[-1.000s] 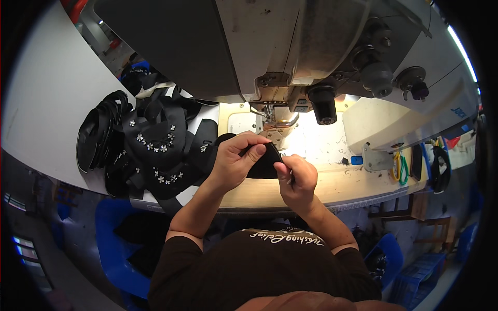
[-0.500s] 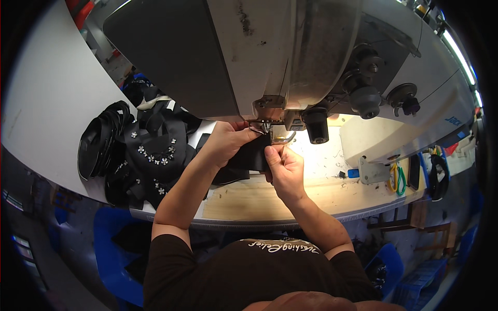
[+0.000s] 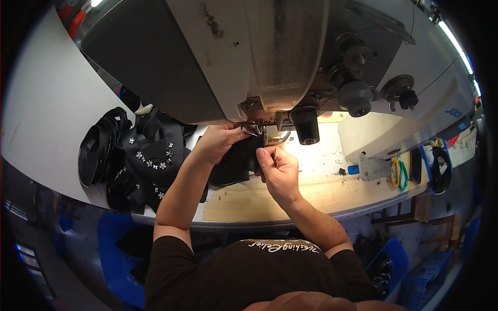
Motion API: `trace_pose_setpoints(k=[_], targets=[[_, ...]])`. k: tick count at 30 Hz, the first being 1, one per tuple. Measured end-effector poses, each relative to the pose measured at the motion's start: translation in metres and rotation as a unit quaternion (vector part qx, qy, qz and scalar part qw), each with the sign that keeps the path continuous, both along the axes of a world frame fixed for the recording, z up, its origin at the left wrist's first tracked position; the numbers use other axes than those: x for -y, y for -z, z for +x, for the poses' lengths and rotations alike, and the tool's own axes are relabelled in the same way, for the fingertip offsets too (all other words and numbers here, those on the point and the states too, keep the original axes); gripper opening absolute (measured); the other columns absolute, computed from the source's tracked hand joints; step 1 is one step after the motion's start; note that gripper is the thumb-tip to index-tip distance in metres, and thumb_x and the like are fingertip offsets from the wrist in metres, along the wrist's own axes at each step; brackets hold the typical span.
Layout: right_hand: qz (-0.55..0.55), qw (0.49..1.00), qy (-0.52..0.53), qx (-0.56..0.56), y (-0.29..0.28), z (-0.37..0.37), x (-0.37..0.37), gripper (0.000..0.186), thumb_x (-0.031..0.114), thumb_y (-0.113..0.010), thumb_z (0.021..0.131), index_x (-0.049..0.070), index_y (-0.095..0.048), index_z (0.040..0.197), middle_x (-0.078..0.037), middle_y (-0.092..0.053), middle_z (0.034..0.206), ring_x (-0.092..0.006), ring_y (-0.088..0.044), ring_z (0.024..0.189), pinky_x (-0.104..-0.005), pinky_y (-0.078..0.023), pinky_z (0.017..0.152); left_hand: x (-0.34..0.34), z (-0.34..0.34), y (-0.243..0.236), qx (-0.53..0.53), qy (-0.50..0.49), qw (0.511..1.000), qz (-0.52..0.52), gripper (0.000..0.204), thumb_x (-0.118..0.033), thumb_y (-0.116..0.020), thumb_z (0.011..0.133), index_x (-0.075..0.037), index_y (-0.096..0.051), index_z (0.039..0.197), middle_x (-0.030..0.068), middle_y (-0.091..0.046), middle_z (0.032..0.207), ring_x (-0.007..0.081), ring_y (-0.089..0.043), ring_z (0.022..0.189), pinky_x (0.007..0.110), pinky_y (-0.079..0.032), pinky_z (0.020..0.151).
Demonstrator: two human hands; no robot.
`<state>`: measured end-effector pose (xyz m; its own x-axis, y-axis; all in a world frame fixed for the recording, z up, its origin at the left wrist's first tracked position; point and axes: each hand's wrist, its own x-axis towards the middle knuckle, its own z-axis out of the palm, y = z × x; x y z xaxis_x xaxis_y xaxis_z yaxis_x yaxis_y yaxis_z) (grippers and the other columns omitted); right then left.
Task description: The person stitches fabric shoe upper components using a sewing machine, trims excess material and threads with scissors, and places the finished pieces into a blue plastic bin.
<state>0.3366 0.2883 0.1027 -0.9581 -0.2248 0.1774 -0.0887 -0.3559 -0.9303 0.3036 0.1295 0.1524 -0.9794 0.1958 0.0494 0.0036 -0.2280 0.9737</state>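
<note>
So, the black cloth (image 3: 236,160) lies at the metal foot (image 3: 252,129) of the sewing machine (image 3: 259,62), its body reaching toward you; whether the foot bears down on it, cannot tell. Your left hand (image 3: 213,146) grips the far end, thumb laid toward the foot, some fingertips lost under the machine; likely set there to guide the cloth close in. Your right hand (image 3: 281,170) pinches the right edge nearer you, thumb against curled fingers, which probably keeps that edge straight between the two grips.

Surface: pale wooden tabletop (image 3: 233,205), specked with dark lint, brightest to the right of the foot. On your left, a heap of black fabric (image 3: 155,129) with shiny flower trims (image 3: 162,165), beside a stack of black bands (image 3: 96,150); near your left arm, seemingly for easy reach. Far right, a small blue block (image 3: 353,170), then yellow and green loops (image 3: 399,173) and a dark flat slab (image 3: 415,165), well apart from the cloth, perhaps so nothing snags.

Room: dim floor; blue plastic seats or bins on both sides of you, the left one (image 3: 111,259) holding dark material; bright light strip (image 3: 457,47) upper right.
</note>
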Motion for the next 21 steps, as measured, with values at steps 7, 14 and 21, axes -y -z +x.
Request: trace_pose_setpoints(k=[7,14,21], targets=[[0.008,1.0,-0.018,0.019,-0.006,0.003,-0.003,0.02,0.018,-0.06,0.094,0.0,-0.06,0.083,0.003,-0.054,0.063,-0.004,-0.049,0.057,-0.0186,-0.041,0.052,0.026,0.004,0.028,-0.255,-0.109,0.935,-0.22,0.03,-0.008,-0.072,0.081,-0.005,-0.063,0.109,0.0075,-0.061,0.111,0.0172,-0.056,0.102,0.031,-0.043,0.091],[0.024,0.997,-0.068,0.003,0.0,0.003,-0.008,0.019,0.016,-0.057,0.094,0.001,-0.059,0.084,0.003,-0.054,0.063,-0.0027,-0.047,0.057,-0.0177,-0.038,0.051,0.015,0.035,0.02,-0.539,-0.11,0.695,-0.463,0.048,0.001,-0.072,0.055,-0.008,-0.066,0.101,0.0063,-0.055,0.102,0.0274,-0.055,0.091,0.037,-0.048,0.077],[0.008,0.999,-0.052,0.007,0.0,0.001,-0.002,0.019,0.016,-0.057,0.095,0.001,-0.059,0.083,0.003,-0.053,0.062,-0.0023,-0.046,0.056,-0.0179,-0.036,0.049,0.008,0.031,0.024,-0.568,-0.151,0.682,-0.435,0.041,0.005,-0.066,0.056,-0.004,-0.069,0.096,0.0041,-0.056,0.091,0.0232,-0.054,0.078,0.032,-0.049,0.065]])
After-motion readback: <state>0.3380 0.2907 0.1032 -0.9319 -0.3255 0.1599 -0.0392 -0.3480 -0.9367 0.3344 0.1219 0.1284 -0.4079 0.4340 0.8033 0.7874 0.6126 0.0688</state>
